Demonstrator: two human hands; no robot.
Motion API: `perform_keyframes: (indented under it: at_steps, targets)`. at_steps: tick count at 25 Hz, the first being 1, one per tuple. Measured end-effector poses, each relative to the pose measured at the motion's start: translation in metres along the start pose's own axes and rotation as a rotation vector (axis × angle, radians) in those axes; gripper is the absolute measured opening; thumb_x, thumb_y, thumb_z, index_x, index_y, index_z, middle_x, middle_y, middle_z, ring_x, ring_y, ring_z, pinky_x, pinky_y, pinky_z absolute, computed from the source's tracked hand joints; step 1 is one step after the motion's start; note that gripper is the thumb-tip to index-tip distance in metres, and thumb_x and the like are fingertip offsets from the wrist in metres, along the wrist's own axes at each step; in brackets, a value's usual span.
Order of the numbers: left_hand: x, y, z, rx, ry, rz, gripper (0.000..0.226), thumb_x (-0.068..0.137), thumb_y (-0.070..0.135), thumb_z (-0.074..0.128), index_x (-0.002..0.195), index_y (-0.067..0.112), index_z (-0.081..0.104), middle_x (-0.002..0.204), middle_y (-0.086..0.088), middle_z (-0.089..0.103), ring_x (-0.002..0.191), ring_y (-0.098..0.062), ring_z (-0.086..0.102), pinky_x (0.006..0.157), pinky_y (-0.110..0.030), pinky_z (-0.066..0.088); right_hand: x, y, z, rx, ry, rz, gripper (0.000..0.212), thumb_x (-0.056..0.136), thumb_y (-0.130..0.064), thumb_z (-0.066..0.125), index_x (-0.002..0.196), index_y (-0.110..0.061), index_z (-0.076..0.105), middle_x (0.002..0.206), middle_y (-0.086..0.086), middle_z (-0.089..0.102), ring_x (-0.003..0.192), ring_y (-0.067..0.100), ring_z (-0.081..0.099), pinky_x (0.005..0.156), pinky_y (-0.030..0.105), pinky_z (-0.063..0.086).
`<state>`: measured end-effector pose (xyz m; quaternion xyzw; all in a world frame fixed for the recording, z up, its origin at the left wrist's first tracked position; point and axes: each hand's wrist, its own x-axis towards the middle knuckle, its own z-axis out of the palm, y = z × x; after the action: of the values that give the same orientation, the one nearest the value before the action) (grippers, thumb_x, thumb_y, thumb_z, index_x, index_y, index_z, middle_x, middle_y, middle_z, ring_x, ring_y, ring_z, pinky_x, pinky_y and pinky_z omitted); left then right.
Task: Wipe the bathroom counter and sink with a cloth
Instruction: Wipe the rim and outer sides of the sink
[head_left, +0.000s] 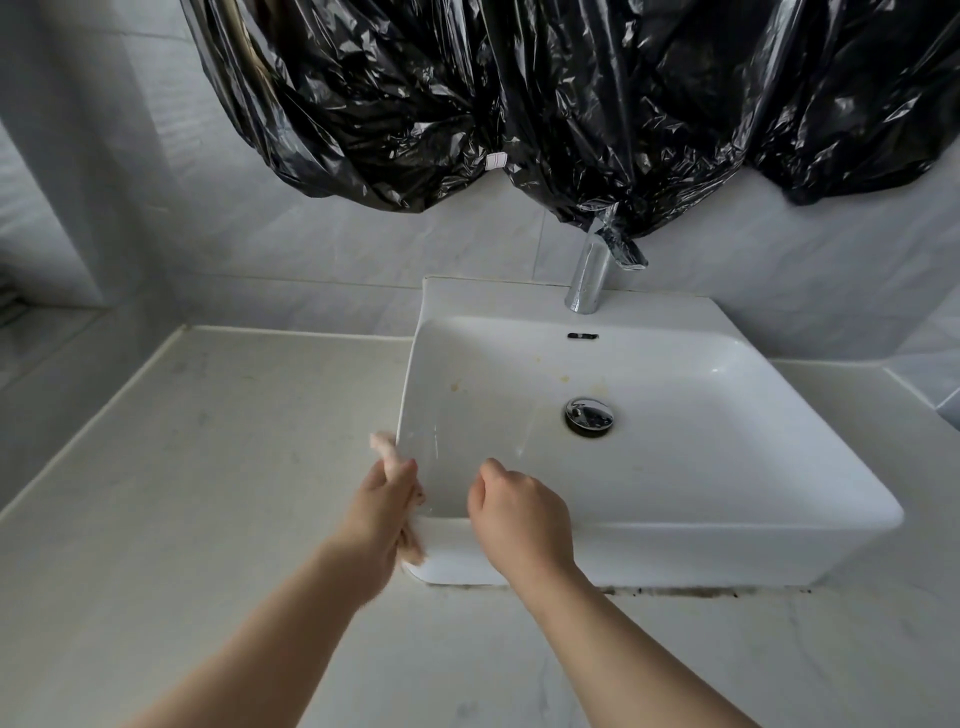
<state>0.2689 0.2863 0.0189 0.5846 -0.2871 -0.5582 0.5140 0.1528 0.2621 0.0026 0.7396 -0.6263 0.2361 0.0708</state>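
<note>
A white square basin (779, 499) sits on a pale stone counter (197, 467). My left hand (382, 519) grips a small pinkish cloth (383, 446) and presses it against the basin's outer left wall, near the front corner. The cloth shows above and below the hand. My right hand (522, 514) rests on the basin's front rim with its fingers curled over the edge into the bowl; it holds nothing. Yellowish stains mark the bowl's floor near the chrome drain (589, 414).
A chrome tap (589, 278) stands behind the bowl. Black plastic sheeting (519, 93) hangs on the wall above it, touching the tap's top. Dark grime lines the joint under the basin's front. Grey tiled walls enclose the counter at the back and left.
</note>
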Motion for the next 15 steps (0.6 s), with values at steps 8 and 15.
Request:
perform_keyframes:
  at_steps: [8,15]
  targets:
    - [0.000,-0.026,0.005,-0.274,0.088,-0.169,0.040,0.096,0.039,0.031,0.073,0.020,0.059,0.067,-0.004,0.066,0.061,-0.018,0.058,0.058,-0.031,0.046,-0.004,-0.001,-0.002,-0.042,0.010,0.014,0.018,0.062,-0.018,0.047,0.045,-0.018,0.042,0.030,0.000,0.039,0.028,0.026,0.024,0.053,0.017,-0.012]
    - [-0.002,-0.044,0.002,-0.242,0.040,-0.159,0.051,0.096,0.045,0.027,0.087,0.010,0.063,0.064,-0.011,0.063,0.050,-0.026,0.054,0.048,-0.030,0.036,-0.006,-0.002,0.000,-0.042,0.005,0.017,0.028,0.070,-0.023,0.035,0.047,-0.020,0.049,0.035,-0.002,0.043,0.032,0.020,0.043,0.043,0.018,0.001]
